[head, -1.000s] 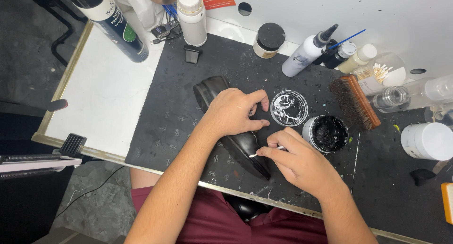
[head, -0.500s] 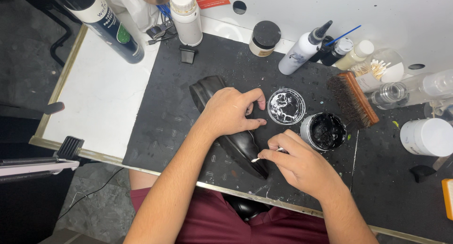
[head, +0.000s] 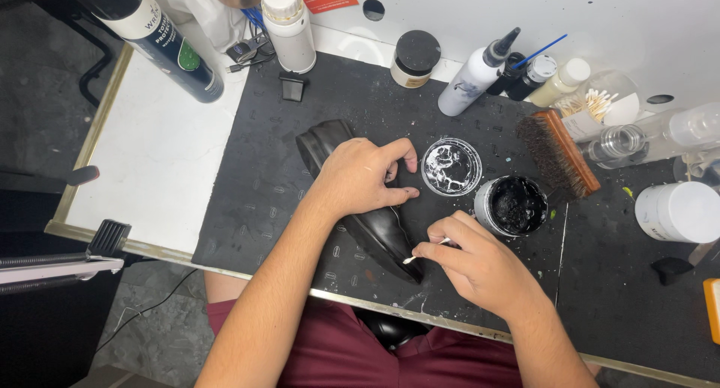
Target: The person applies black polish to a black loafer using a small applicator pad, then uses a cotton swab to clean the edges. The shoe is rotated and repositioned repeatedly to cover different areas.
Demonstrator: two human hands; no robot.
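A black leather shoe (head: 379, 234) lies on its side on the dark work mat (head: 262, 178). My left hand (head: 360, 174) presses down on the shoe's middle and holds it in place. My right hand (head: 480, 264) pinches a cotton swab (head: 420, 254) whose white tip touches the shoe's toe end. An open jar of black polish (head: 514, 206) stands just right of the shoe, with its lid (head: 451, 167) lying open side up beside it.
A wooden-backed brush (head: 559, 154) lies right of the jars. Bottles (head: 480, 73), a black-lidded jar (head: 415, 58), a white spray can (head: 289, 24), a dark can (head: 161, 39) and a dish of swabs (head: 600, 103) line the back. A white tub (head: 679, 212) stands at right.
My right hand has shifted slightly and keeps the swab tip working at the shoe's toe. My left hand stays on the shoe.
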